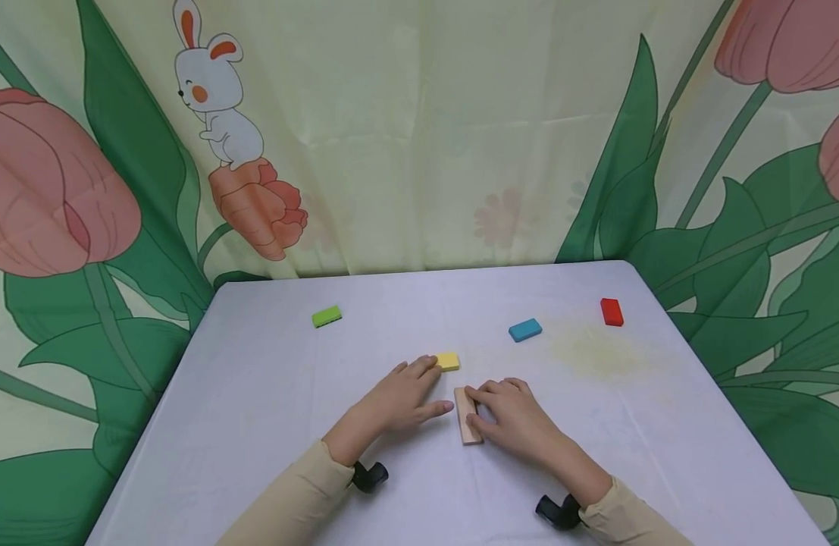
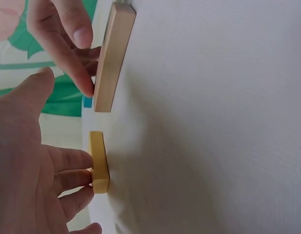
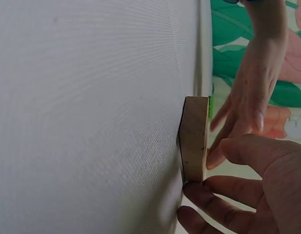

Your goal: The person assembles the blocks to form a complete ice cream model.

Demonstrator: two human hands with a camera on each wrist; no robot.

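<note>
A plain wooden block (image 1: pixel 464 417) lies lengthwise on the white table. My right hand (image 1: pixel 518 417) is at its right side and far end, fingertips at the far end in the right wrist view. In both wrist views, the thumb stands a little off the wood. Beyond this block lies a yellow block (image 2: pixel 98 163), partly covered in the head view by my left hand (image 1: pixel 400 398). The extended fingertips of that hand touch the yellow block, while its thumb points toward the wooden one.
Farther back on the table (image 1: pixel 255 425) lie a green block (image 1: pixel 327 316) at left, a blue block (image 1: pixel 525 330) right of centre and a red block (image 1: pixel 612 312) at far right. A printed curtain (image 1: pixel 419 136) hangs behind the table's back edge.
</note>
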